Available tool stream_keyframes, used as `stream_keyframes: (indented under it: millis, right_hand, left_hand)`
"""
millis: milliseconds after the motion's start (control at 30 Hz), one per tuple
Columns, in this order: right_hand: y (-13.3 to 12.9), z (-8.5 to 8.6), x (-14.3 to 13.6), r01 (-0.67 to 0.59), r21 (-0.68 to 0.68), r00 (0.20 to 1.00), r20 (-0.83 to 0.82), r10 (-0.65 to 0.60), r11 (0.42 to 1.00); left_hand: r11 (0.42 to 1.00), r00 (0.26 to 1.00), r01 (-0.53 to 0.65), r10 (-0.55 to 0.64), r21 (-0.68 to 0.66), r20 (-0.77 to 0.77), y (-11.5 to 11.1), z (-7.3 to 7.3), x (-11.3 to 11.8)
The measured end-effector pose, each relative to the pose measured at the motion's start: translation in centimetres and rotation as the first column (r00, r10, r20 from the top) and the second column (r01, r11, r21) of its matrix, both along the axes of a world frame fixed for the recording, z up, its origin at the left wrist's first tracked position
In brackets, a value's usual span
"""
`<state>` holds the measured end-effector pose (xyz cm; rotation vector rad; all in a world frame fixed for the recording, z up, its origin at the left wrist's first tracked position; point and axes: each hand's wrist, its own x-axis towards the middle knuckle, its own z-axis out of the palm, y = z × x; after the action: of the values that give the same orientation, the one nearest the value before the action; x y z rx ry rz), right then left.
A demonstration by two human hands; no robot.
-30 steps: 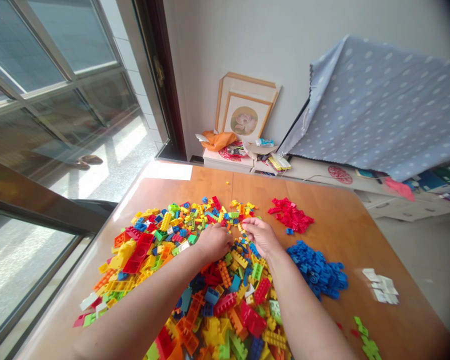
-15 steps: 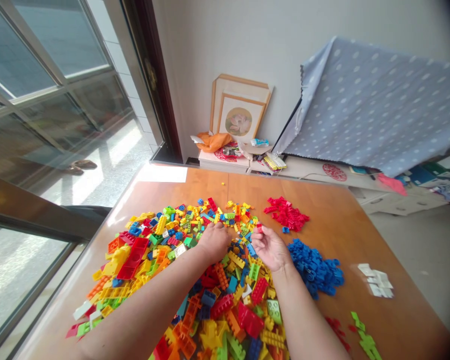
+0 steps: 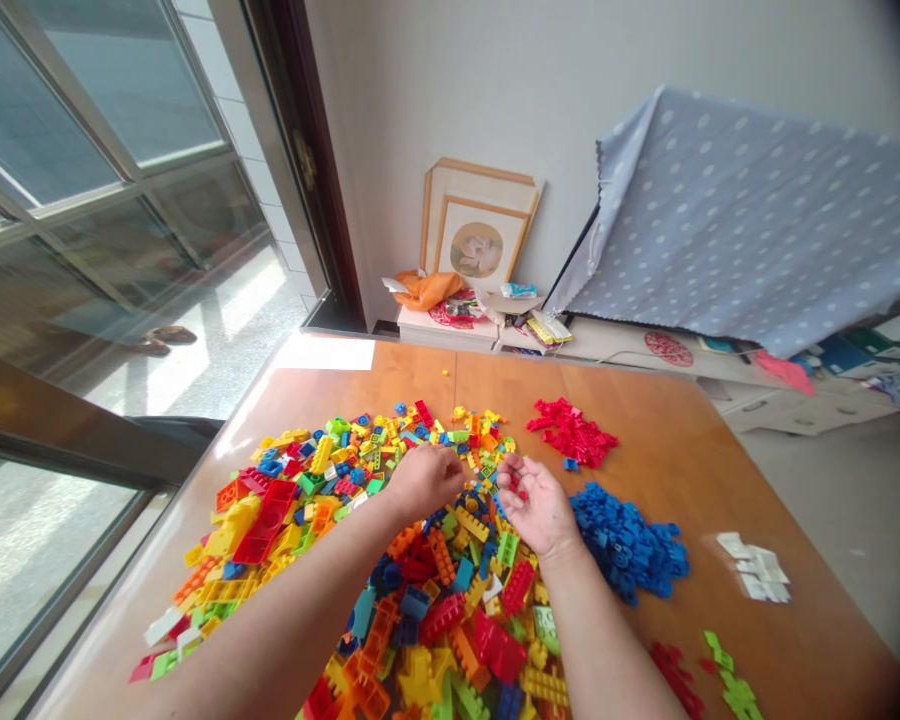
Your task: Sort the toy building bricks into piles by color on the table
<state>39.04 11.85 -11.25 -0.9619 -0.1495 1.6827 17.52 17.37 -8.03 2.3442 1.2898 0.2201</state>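
A large mixed heap of toy building bricks [image 3: 427, 605] spreads over the wooden table. Over its middle, my left hand [image 3: 426, 478] is closed, knuckles up, its fingertips turned toward the right hand; whatever they may pinch is hidden. My right hand [image 3: 541, 508] is turned palm up with curled fingers, cupping small red toy bricks [image 3: 520, 488]. Just right of it lies a pile of blue bricks [image 3: 630, 545]. Beyond it sits a pile of red bricks [image 3: 574, 432], with one small blue brick [image 3: 570, 465] at its near edge.
White bricks [image 3: 754, 568] lie toward the table's right side. Green bricks [image 3: 731, 680] and more red bricks [image 3: 675, 675] are at the near right. A white sheet [image 3: 326, 352] rests at the far left corner. Behind the table stands a low cabinet [image 3: 615, 340].
My right hand has opened somewhat and tipped its palm up; the red brick earlier at its fingertips now appears lower, in the fingers. My left hand has lifted slightly and its fingers have drawn together.
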Motion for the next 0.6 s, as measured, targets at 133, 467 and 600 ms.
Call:
stream_keyframes:
  millis: [133, 467, 600]
  right_hand:
    - [0.0, 0.4, -1.4, -0.105, -0.013, 0.992, 0.073, 0.105, 0.994]
    - [-0.5, -0.2, -2.7, -0.153, -0.027, 0.987, 0.035, 0.154, 0.988]
    - [-0.9, 0.1, -2.5, -0.157, 0.013, 0.987, 0.041, 0.156, 0.988]
  left_hand:
    - [0.997, 0.957, -0.068, 0.076, -0.039, 0.282, -0.4, 1.4, 0.7]
    - [0.997, 0.953, -0.070, 0.059, 0.024, 0.297, -0.2, 0.4, -0.6]
    - [0.969, 0.972, -0.233, 0.231, 0.087, 0.030, 0.5, -1.7, -2.0]
